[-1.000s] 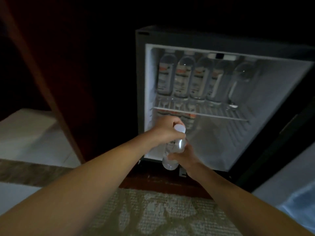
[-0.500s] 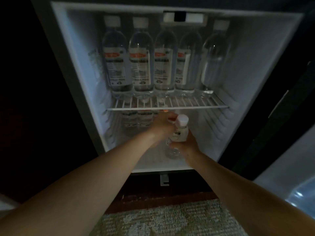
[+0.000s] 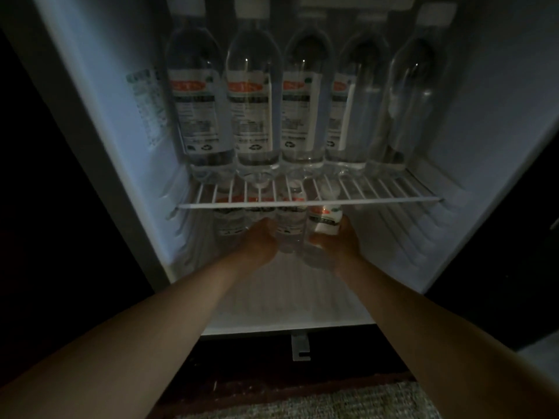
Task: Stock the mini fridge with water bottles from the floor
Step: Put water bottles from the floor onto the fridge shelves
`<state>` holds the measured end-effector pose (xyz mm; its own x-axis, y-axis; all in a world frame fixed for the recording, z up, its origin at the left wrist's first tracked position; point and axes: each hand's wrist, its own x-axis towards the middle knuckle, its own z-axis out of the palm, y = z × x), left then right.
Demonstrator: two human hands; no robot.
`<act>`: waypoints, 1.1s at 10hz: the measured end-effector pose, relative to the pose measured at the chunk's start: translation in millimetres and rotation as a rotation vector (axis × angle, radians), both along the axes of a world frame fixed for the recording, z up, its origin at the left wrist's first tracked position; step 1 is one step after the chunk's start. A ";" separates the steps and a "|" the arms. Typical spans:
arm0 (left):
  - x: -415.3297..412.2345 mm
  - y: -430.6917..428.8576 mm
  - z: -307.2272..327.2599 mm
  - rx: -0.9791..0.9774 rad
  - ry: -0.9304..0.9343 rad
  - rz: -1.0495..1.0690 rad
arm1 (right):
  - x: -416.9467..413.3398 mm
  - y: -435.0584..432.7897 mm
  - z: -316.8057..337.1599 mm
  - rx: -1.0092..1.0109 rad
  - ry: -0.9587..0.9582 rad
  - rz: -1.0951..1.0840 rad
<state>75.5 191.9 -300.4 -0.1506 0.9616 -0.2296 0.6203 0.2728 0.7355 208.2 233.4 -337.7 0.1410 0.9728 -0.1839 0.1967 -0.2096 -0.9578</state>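
Head view: a woven rug (image 3: 348,402) edges the dark floor in front of an open mini fridge (image 3: 99,86), where a person reaches both bare arms into the lower compartment. The right hand (image 3: 340,241) wraps its fingers round a water bottle (image 3: 325,220), held upright just beneath the wire shelf (image 3: 378,201) and just beside other bottles (image 3: 290,220) standing to its left. The left hand (image 3: 260,241) is at those bottles, and its grip cannot be told. Above, five more bottles (image 3: 254,116) stand in a row on the shelf, near a sticker (image 3: 148,110) on the left wall.
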 end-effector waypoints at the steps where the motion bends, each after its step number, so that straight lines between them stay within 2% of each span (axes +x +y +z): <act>1: -1.0 4.0 -3.5 0.014 -0.030 -0.008 | 1.5 12.4 -4.5 -0.002 0.015 0.036; 4: 6.1 10.8 -2.2 0.009 -0.081 0.005 | 1.8 39.1 -27.5 0.010 0.139 0.098; 5: 8.5 10.0 -1.5 -0.006 -0.028 0.024 | 0.5 38.9 -24.4 -0.027 0.158 0.116; 6: 11.1 2.7 1.4 -0.063 -0.083 0.023 | 2.1 20.8 -13.9 -0.104 0.127 0.107; 7: 20.1 -15.5 13.2 -0.091 -0.155 0.070 | 12.6 -5.4 -4.9 -0.134 -0.034 0.043; 8: 34.9 -41.4 32.4 -0.069 -0.182 0.096 | 26.6 -43.8 26.4 -0.127 0.028 0.000; 9: 73.2 -97.6 69.0 -0.088 -0.277 0.035 | 66.3 -115.3 75.3 -0.082 0.018 -0.106; 11: 112.0 -148.4 99.1 -0.149 -0.272 -0.057 | 109.9 -189.2 92.7 -0.116 0.046 -0.052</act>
<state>187.5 43.5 -201.3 -0.0108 0.9195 -0.3931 0.4233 0.3603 0.8312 318.0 44.2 -245.0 0.1794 0.9362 -0.3023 0.1396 -0.3284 -0.9342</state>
